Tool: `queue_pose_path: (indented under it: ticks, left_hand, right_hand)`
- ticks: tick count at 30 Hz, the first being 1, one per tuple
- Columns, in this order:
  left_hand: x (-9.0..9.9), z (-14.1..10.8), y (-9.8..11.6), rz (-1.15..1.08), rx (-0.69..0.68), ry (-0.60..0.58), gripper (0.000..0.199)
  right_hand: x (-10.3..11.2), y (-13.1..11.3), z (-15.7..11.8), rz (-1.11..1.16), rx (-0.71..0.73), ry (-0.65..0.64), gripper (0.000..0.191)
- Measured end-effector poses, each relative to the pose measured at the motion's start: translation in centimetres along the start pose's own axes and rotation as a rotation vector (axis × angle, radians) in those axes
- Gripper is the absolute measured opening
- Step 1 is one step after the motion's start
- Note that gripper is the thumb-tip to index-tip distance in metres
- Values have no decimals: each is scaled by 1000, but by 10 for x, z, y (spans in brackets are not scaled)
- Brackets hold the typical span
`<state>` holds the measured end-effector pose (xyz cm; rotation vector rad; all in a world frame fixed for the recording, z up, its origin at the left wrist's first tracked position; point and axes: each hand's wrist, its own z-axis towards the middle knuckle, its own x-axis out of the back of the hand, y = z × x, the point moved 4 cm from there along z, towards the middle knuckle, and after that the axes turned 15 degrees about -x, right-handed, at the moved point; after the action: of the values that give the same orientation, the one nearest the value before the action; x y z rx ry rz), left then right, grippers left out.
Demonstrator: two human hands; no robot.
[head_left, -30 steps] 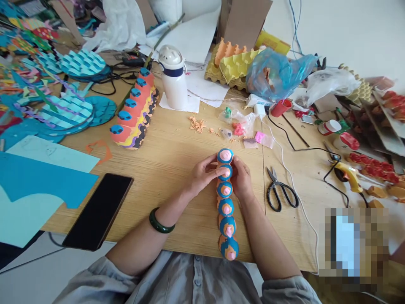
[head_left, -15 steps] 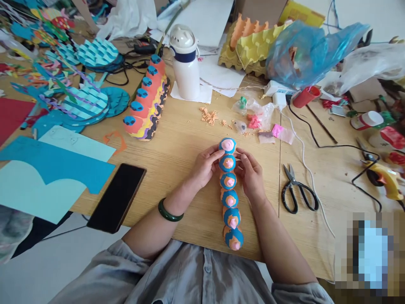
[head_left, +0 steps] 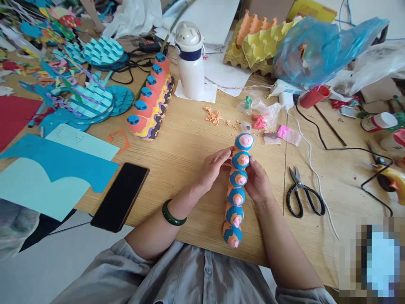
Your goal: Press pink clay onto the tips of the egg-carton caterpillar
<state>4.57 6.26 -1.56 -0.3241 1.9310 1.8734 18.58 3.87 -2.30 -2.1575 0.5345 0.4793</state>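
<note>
A painted egg-carton strip [head_left: 235, 197], a row of orange and blue bumps topped with pink clay, runs lengthwise between my hands. My left hand [head_left: 212, 169] supports its left side near the far end, some fingertips hidden behind it. On the opposite side my right hand [head_left: 260, 182] grips the strip, thumb against the second bump and the other fingers mostly out of sight beneath. The far bump carries a wide, flattened pink cap; the others have smaller pink knobs.
Black-handled scissors [head_left: 304, 192] lie to the right, a phone [head_left: 120, 197] to the left. Orange scraps [head_left: 212, 116] and pink clay [head_left: 259, 122] sit beyond the strip. Further back stand a white bottle [head_left: 191, 76], a painted orange carton piece [head_left: 152, 99] and egg trays [head_left: 253, 46].
The strip's far end has swung right and looks lifted. My right hand has shifted right and nearer along its side; my left thumb has come off the top, its fingers straighter.
</note>
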Motion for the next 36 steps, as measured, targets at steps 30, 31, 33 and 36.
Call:
queue_pose_path:
  ticks: [30, 31, 33, 36]
  left_hand:
    - [-3, -2, 6, 59, -31, -30, 70]
    - [-3, -3, 6, 56, -29, -32, 71]
    - [-6, -4, 8, 28, -19, -64, 74]
    - [-10, -6, 11, -30, -1, -110, 77]
  right_hand:
    - [-10, 3, -8, -105, 212, 61, 38]
    - [-10, 3, -8, -101, 208, 58, 37]
    - [-9, 2, -9, -88, 214, 59, 36]
    - [-10, 0, -12, -86, 239, 66, 37]
